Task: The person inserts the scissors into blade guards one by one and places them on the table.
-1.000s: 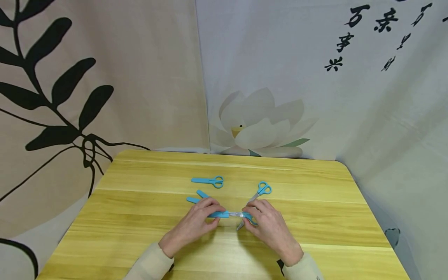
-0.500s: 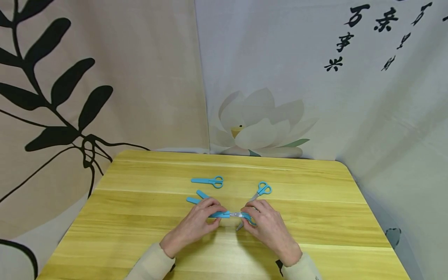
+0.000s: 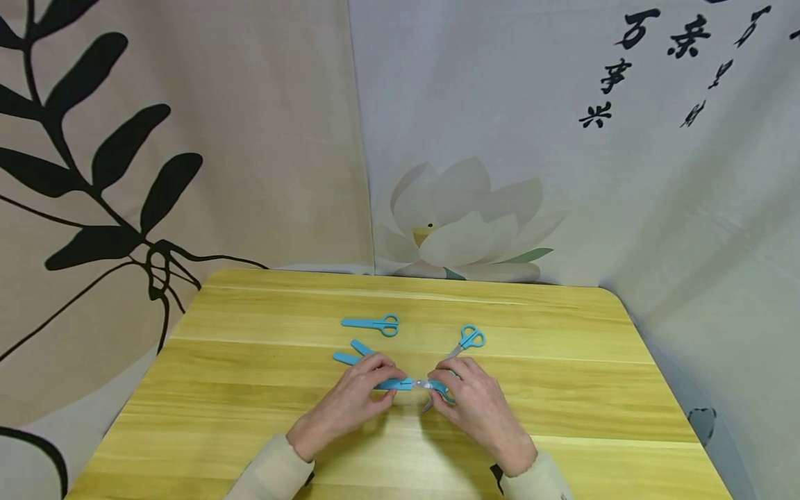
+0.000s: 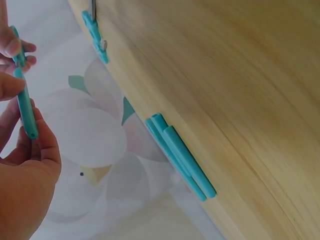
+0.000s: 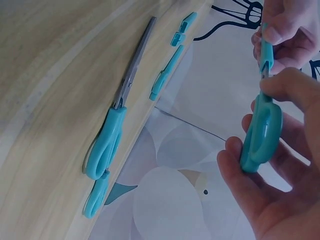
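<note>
In the head view my left hand (image 3: 353,396) pinches a blue scissors cover (image 3: 394,384) between thumb and fingers. My right hand (image 3: 481,403) grips the blue handles (image 5: 265,130) of a pair of scissors. Its blades (image 3: 420,384) are partly inside the cover, with a short stretch of metal showing between the hands. Both things are held above the table. Another pair of scissors (image 3: 471,337) lies behind and under my right hand, blades bare and partly hidden by it. Beyond my left hand lie two loose blue covers (image 3: 345,357), their near ends hidden by the fingers.
A third pair of scissors (image 3: 370,323), with a cover over its blades, lies farther back on the wooden table (image 3: 250,389). Behind the table hangs a printed cloth (image 3: 475,83) with a flower, leaves and characters.
My right hand has shifted slightly left and the cover slightly right. Less of the blade metal shows between them. The scissors and covers on the table have stayed in place.
</note>
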Available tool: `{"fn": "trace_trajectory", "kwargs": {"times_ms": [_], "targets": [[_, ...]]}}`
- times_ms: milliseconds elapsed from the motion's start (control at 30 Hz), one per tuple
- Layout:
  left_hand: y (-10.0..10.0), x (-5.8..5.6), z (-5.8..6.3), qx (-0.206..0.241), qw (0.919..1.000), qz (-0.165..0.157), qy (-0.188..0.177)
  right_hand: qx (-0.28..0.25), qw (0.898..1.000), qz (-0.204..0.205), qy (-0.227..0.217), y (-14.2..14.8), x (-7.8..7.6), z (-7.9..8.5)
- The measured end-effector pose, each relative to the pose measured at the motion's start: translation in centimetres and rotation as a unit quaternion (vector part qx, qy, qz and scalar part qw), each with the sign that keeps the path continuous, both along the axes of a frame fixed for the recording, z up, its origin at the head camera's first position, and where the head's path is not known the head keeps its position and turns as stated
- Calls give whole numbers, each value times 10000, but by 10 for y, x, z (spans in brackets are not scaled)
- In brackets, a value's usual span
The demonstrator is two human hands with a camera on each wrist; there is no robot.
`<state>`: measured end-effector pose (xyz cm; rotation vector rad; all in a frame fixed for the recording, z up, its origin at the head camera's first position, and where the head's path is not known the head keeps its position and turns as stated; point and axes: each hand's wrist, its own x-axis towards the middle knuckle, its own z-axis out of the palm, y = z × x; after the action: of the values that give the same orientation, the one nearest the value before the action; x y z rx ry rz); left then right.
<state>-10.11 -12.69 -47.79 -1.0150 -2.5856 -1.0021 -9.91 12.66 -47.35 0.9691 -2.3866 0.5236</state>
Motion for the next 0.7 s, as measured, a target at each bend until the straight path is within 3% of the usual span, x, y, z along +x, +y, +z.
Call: {"fn": "trace_trajectory", "kwargs": {"times_ms": [700], "targets": [[2,0,1,-25,10000,-81,-31,-36,9996,157,-246,-3,0,-1]]}}
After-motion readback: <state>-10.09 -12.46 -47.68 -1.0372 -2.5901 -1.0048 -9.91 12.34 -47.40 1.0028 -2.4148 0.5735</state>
